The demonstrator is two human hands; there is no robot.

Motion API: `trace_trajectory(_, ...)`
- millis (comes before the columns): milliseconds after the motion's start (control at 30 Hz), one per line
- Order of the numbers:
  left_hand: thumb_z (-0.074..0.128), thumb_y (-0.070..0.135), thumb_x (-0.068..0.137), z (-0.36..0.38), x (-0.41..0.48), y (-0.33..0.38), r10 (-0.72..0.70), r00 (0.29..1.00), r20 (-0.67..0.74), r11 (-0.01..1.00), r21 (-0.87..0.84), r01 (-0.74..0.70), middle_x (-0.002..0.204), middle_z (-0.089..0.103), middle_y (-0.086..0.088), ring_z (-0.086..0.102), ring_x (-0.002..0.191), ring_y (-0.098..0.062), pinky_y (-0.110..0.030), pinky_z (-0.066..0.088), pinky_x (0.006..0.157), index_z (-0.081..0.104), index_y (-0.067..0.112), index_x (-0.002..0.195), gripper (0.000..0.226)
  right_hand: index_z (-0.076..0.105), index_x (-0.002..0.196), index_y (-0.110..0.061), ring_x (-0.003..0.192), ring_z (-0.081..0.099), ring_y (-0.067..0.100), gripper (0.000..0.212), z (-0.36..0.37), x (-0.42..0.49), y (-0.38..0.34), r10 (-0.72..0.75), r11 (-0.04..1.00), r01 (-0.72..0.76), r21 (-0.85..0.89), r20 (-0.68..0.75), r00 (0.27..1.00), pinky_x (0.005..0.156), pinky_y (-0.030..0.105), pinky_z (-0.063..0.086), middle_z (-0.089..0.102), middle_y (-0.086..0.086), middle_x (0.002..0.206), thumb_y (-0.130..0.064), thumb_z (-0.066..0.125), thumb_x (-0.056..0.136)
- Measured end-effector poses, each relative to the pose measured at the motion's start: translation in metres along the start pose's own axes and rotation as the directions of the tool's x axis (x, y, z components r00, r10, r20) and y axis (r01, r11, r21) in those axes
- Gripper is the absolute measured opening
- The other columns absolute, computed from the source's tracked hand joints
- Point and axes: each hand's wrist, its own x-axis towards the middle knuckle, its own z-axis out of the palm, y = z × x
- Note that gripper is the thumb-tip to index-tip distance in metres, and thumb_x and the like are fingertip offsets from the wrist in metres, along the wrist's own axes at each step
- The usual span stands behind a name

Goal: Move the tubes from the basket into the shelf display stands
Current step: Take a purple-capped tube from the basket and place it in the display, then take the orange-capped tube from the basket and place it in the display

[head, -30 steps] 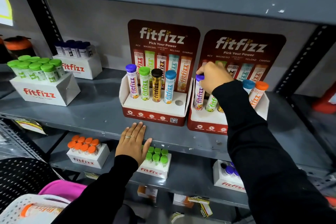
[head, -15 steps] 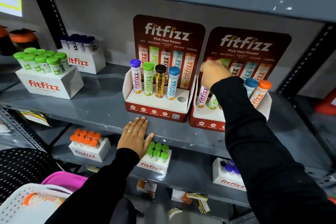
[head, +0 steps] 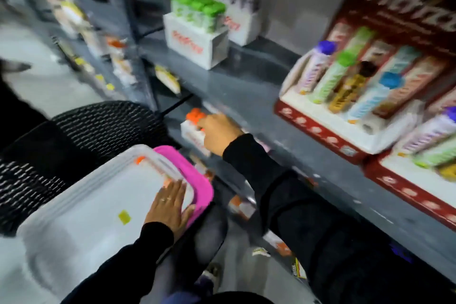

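The grey metal shelf (head: 246, 86) runs off to the right, and on it the red display stand (head: 345, 131) holds four tubes upright: purple, green, black and blue caps, with one socket at its right end bare. A second stand (head: 404, 180) sits just beside it at the frame edge, partly cut off. Further back stand a white carton of green-capped tubes (head: 195, 20) and another of dark-capped ones.

Lower left, the white basket (head: 74, 205) rests inside a pink basket (head: 195, 180), beside a black mesh seat. One orange-capped tube (head: 153, 168) lies near the basket's far rim (blurred, so its label is unreadable).

By my reading the person is between placements, reaching down for the next tube, and that bare socket looks the likely home for it.

The left hand (head: 170, 207) lies palm down with fingers spread flat on the white basket's near-right rim, holding nothing, apparently steadying it. The right hand (head: 217, 133) hangs lower than the stands, knuckles up and fingers curled loosely toward the basket, in front of a small white carton of orange-capped tubes (head: 195, 126) on the lower shelf. I cannot tell whether it grips anything; the motion blur smears the fingertips.

The next move calls for the right hand to travel down and left over the rim and pinch the tube along its body.
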Motion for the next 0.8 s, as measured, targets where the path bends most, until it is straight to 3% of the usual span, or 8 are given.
trace_trajectory(67,-0.004,0.062,0.087,0.010,-0.032,-0.031,-0.073,0.993,0.096,0.993,-0.081,0.081,0.120,0.059,-0.026,0.058,0.108,-0.041,-0.054,0.048,0.090,0.055,-0.005,0.117,0.094,0.067,0.094,-0.005,0.106,0.062,0.036,0.022,0.036,0.021,-0.031,-0.068,0.998,0.066,0.021,0.121,0.990,0.085,0.032,0.053,0.066,0.018,0.107,0.001,0.049,0.083)
trace_trajectory(133,-0.011,0.075,0.072,0.024,-0.059,-0.054,-0.125,0.982,0.141,0.980,-0.139,0.145,0.140,0.042,-0.021,0.041,0.129,-0.032,-0.042,0.034,0.107,0.039,0.002,0.133,0.108,0.067,0.107,-0.005,0.109,0.061,0.036,0.027,0.073,0.037,-0.056,-0.129,0.992,0.122,0.041,0.253,0.959,0.090,0.036,0.052,0.067,0.018,0.115,-0.002,0.049,0.086)
trace_trajectory(233,-0.024,0.082,0.052,0.042,-0.098,-0.077,-0.208,0.949,0.235,0.947,-0.196,0.256,0.150,0.028,-0.010,0.029,0.136,-0.021,-0.030,0.024,0.112,0.025,0.011,0.140,0.123,0.058,0.123,-0.002,0.119,0.055,0.033,0.035,0.132,0.056,-0.088,-0.110,0.994,0.096,0.054,0.419,0.901,0.100,0.036,0.047,0.059,0.018,0.129,-0.003,0.048,0.090)
trace_trajectory(433,0.024,0.045,0.096,0.057,-0.120,-0.092,-0.333,0.852,0.403,0.895,-0.150,0.420,0.147,0.038,-0.003,0.040,0.129,-0.025,-0.038,0.036,0.103,0.023,0.029,0.140,0.047,0.035,0.139,0.000,0.131,0.042,0.036,0.052,0.218,0.080,-0.112,0.005,1.000,0.007,-0.030,0.406,0.914,0.109,0.042,0.036,0.040,0.021,0.145,-0.007,0.049,0.089)
trace_trajectory(533,0.025,0.042,0.096,0.061,-0.121,-0.095,-0.311,0.868,0.388,0.903,-0.164,0.397,0.142,0.044,-0.008,0.046,0.123,-0.029,-0.041,0.041,0.098,0.028,0.026,0.137,0.044,0.012,0.149,-0.003,0.138,0.030,0.038,0.062,0.246,0.092,-0.106,0.039,0.995,0.003,-0.101,0.415,0.909,0.114,0.045,0.027,0.026,0.022,0.153,-0.009,0.042,0.095)
trace_trajectory(600,0.024,0.042,0.096,0.066,-0.123,-0.095,-0.289,0.891,0.350,0.915,-0.174,0.365,0.139,0.047,-0.009,0.050,0.119,-0.031,-0.042,0.044,0.096,0.031,0.024,0.135,0.043,0.006,0.149,-0.002,0.135,0.034,0.039,0.062,0.256,0.099,-0.098,0.028,0.983,0.043,-0.180,0.375,0.926,0.116,0.044,0.022,0.037,0.025,0.146,-0.005,0.038,0.096)
trace_trajectory(700,0.016,0.050,0.092,0.070,-0.127,-0.094,-0.263,0.919,0.295,0.928,-0.184,0.324,0.135,0.051,-0.009,0.053,0.115,-0.030,-0.043,0.046,0.092,0.036,0.022,0.130,0.051,0.007,0.148,0.001,0.123,0.046,0.041,0.069,0.255,0.101,-0.098,0.018,0.970,0.076,-0.230,0.382,0.924,0.109,0.043,0.032,0.052,0.028,0.130,-0.006,0.047,0.092)
trace_trajectory(800,0.003,0.055,0.083,0.072,-0.127,-0.095,-0.264,0.927,0.266,0.932,-0.179,0.316,0.132,0.054,-0.008,0.054,0.113,-0.030,-0.042,0.047,0.091,0.039,0.022,0.126,0.065,0.011,0.147,-0.005,0.122,0.047,0.043,0.072,0.250,0.091,-0.105,0.053,0.983,0.042,-0.179,0.498,0.865,0.100,0.048,0.041,0.047,0.026,0.134,-0.012,0.053,0.089)
